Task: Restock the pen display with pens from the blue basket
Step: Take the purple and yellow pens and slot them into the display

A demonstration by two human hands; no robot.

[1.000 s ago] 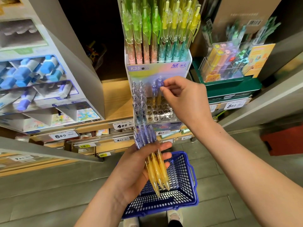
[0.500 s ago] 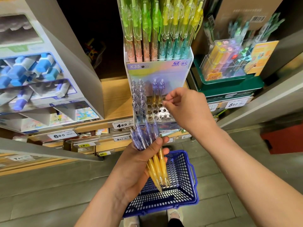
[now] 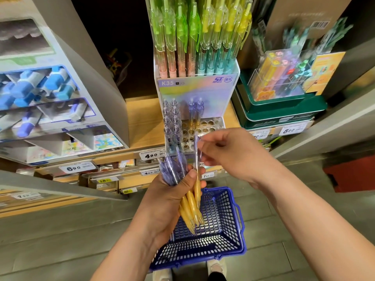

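Many holes (image 3: 205,129) in the pen display (image 3: 203,88) at frame centre gape unfilled; the blue basket (image 3: 227,216) sits on the floor (image 3: 60,240) below. My left hand (image 3: 168,201) grips a pen bundle (image 3: 189,205), caps up, orange tips toward the basket. My right hand (image 3: 237,157) pinches one pen (image 3: 196,147), near upright. I judge I'm singling it out; next comes tip-down alignment over a free hole.

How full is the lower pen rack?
Partly full: in the rack, pens fill the left columns, two purple pens stand at the back; many holes are empty.
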